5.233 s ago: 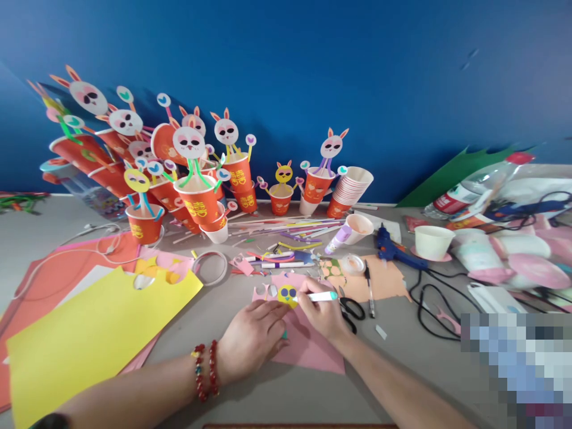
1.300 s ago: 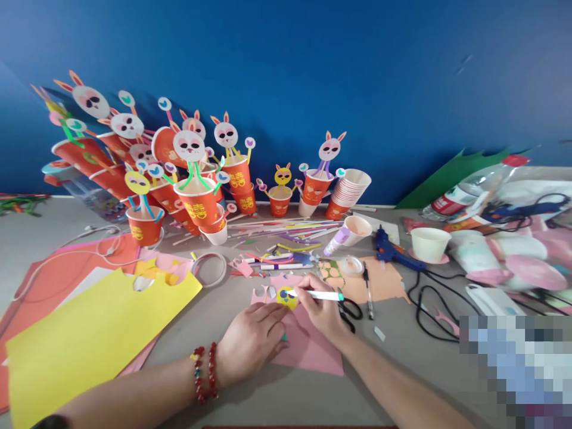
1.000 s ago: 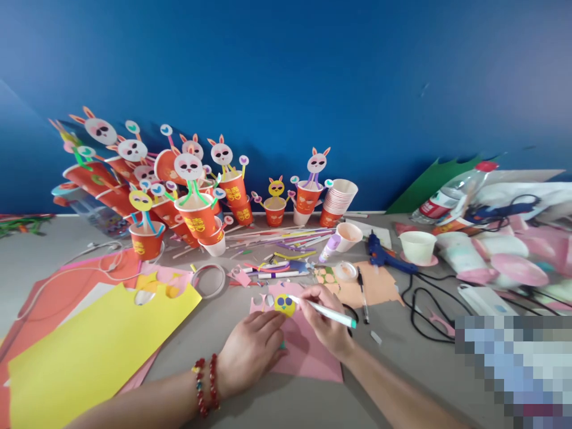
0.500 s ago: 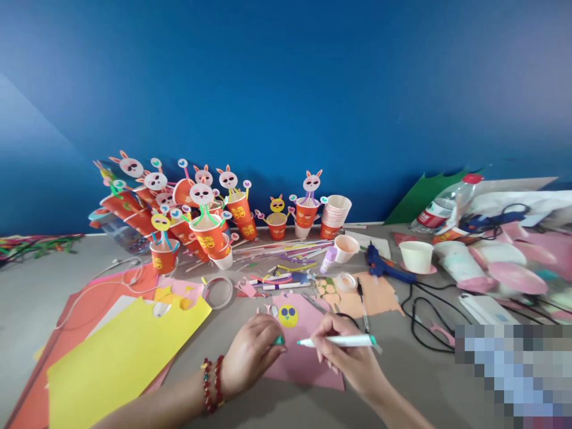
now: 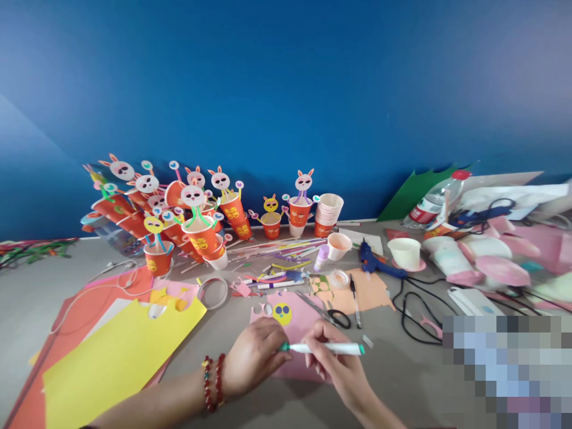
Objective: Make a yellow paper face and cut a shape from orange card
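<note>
My right hand [image 5: 333, 360] grips a white marker [image 5: 330, 348] with teal ends, held level over a pink paper sheet [image 5: 300, 322]. My left hand [image 5: 252, 356], with red bead bracelets on the wrist, pinches the teal cap [image 5: 284, 347] at the marker's left tip. A yellow paper circle with blue eyes [image 5: 282, 312] lies on the pink sheet just beyond both hands.
Orange paper cups with bunny faces [image 5: 196, 208] crowd the back left. Yellow paper [image 5: 116, 351] lies at left. Black scissors [image 5: 335, 314], a pen [image 5: 354, 293], tape roll [image 5: 339, 278], blue glue gun [image 5: 375, 262] with black cord, white cups [image 5: 404, 252] and a bottle [image 5: 431, 205] lie to the right.
The marker left the yellow circle and came back toward me. My left hand brought the teal cap onto its tip. The camera tilted up.
</note>
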Action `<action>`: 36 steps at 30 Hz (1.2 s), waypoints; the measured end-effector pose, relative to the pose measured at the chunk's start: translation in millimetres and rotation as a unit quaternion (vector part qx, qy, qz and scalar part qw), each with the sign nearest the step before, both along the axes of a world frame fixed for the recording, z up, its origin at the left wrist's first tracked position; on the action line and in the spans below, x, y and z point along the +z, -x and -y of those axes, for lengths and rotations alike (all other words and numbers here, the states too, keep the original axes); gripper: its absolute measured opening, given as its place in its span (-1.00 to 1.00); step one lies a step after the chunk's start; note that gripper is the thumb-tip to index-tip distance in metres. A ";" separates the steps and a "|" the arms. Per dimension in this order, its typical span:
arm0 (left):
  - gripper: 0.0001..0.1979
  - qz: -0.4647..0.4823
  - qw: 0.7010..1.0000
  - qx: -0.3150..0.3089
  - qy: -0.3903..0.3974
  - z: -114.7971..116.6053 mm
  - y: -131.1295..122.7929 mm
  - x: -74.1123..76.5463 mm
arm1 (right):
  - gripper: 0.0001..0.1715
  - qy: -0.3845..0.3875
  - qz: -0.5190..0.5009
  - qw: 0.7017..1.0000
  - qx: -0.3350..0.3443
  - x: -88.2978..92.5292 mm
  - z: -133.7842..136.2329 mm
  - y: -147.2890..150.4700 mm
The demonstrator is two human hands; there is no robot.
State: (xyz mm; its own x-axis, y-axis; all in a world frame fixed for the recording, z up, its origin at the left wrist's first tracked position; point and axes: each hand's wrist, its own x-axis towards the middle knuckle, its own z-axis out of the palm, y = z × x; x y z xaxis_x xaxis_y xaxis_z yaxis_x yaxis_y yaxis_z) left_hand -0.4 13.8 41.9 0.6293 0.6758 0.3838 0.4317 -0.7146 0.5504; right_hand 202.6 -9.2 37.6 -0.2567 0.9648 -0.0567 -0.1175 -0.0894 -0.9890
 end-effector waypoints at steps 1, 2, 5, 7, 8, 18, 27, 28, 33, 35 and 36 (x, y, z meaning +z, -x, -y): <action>-0.55 -0.002 1.000 0.000 -0.001 1.0 -0.2 -0.8 | -0.55 -0.005 0.004 1.000 0.000 -0.4 0.8 0.3; -0.55 -0.002 1.000 -0.001 -0.001 2.0 -0.3 -1.4 | -0.55 -0.009 0.010 1.000 0.000 -0.2 1.5 0.6; -0.54 0.001 1.000 -0.007 0.004 4.9 -0.6 -2.3 | -0.55 -0.019 0.028 0.999 -0.002 2.8 3.8 1.8; -0.56 -0.002 1.000 -0.011 0.004 6.7 -1.2 -3.1 | -0.54 -0.021 0.037 0.999 0.003 5.2 5.3 2.6; -0.57 -0.004 1.000 -0.012 0.003 7.5 -1.5 -3.8 | -0.53 -0.018 0.040 0.999 0.005 6.0 5.9 3.0; -0.80 -0.033 0.999 0.032 -0.011 -13.8 20.2 -9.1 | -0.50 0.031 0.027 0.997 -0.058 -9.4 3.7 0.7; -0.76 -0.020 0.999 -0.018 0.031 -9.3 12.8 -11.2 | -0.50 0.008 0.026 0.998 -0.063 -7.1 -0.5 12.0; -0.75 -0.021 0.999 -0.017 0.029 -8.9 11.0 -11.9 | -0.50 0.008 0.030 0.998 -0.059 -6.4 -0.3 12.8; -0.66 -0.043 0.999 -0.013 0.003 -8.4 6.4 -10.4 | -0.50 0.009 0.030 0.999 -0.044 -7.1 1.1 14.9; -0.61 -0.061 0.998 -0.022 -0.015 -6.5 4.8 -9.1 | -0.49 0.018 0.023 0.999 -0.037 -9.1 1.6 16.4; -0.59 -0.067 0.997 -0.027 -0.022 -5.0 3.8 -8.6 | -0.49 0.018 0.019 0.999 -0.038 -10.0 1.8 17.5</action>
State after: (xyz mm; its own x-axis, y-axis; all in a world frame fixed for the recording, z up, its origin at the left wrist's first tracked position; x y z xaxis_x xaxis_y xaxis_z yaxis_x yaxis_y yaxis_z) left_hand -4.3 18.8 33.2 0.7117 0.6243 0.3221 0.4596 -0.7606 0.4586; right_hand 185.1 -11.0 27.5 -0.1791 0.9788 -0.0991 -0.0880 -0.1162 -0.9893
